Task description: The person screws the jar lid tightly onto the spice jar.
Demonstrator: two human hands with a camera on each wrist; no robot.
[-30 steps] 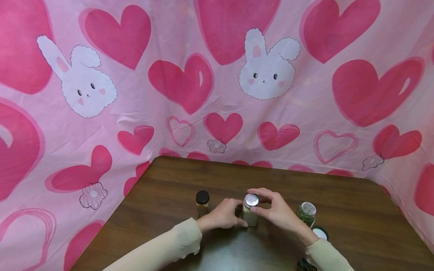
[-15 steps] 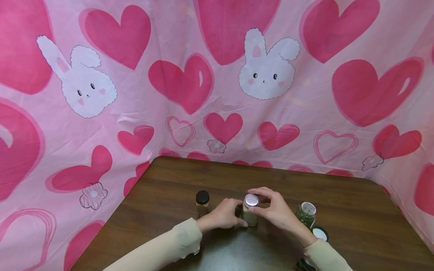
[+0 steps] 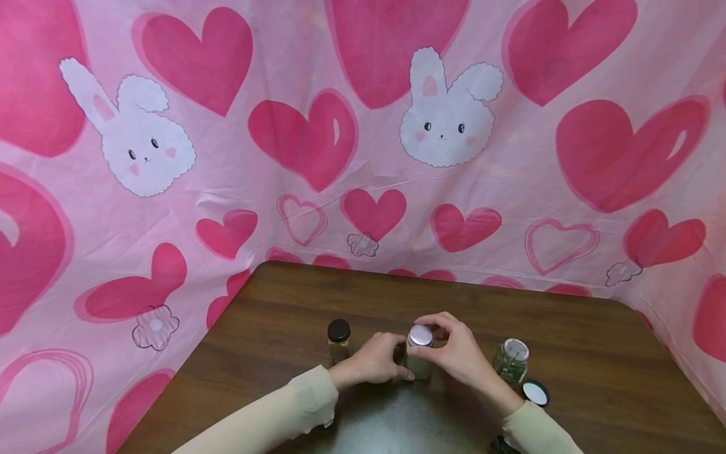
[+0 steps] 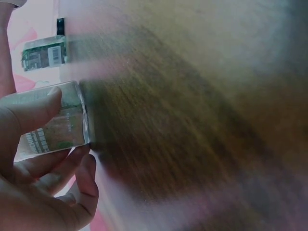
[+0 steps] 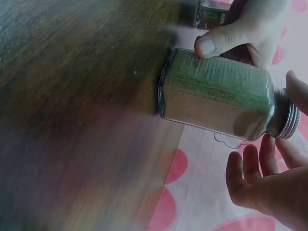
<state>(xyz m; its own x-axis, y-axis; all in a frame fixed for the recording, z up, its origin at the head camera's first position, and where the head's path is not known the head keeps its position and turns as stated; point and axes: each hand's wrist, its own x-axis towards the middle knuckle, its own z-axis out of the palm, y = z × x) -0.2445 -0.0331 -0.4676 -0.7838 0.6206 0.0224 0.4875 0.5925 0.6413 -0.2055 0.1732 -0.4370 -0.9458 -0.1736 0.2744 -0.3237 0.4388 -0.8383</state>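
Observation:
A square glass spice jar (image 5: 216, 96) of light brown powder stands upright on the table between my hands. My left hand (image 3: 377, 358) grips its body low down, with the thumb along the near side. At the top my right hand (image 3: 462, 350) pinches the silver metal lid (image 3: 420, 335) between thumb and fingers. In the right wrist view the lid's ridged edge (image 5: 291, 121) sits on the jar's neck, and the lower fingers of that hand spread loosely beside it. The left wrist view shows part of a printed label behind the thumb.
A black-capped jar (image 3: 339, 347) stands just left of my left hand. To the right are a jar of green herbs (image 3: 512, 362) and a black lid with a white inside (image 3: 535, 392). A dark object (image 3: 501, 445) is partly hidden by the right sleeve. Heart-printed cloth (image 3: 374, 157) surrounds the table.
My right hand has turned slightly about the silver lid, and its wrist and sleeve have shifted left, uncovering more of the black lid. The left hand and jar stay put.

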